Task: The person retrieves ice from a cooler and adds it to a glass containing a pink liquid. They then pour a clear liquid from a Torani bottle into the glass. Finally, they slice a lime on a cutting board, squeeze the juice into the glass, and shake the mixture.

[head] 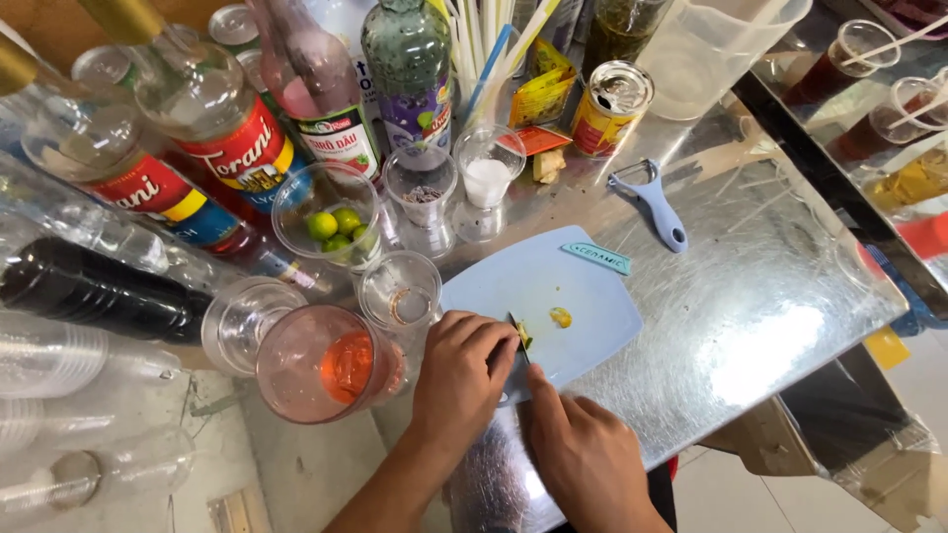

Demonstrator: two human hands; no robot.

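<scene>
On the near edge of the light blue cutting board [538, 296], the left hand [459, 380] pinches a small green fruit piece [522, 333] with curled fingers. The right hand [583, 459] is closed around a knife [517, 345], its blade against the fruit. Left of the board stands a cup with pink drink [326, 365]; beyond the board, a blue peeler [657, 202] lies on the metal table [770, 296].

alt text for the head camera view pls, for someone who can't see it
Two bare hands, left hand and right hand, cut a small green fruit piece on a pale blue cutting board on a shiny metal table. Syrup bottles, cups and a blue peeler surround it.
</scene>
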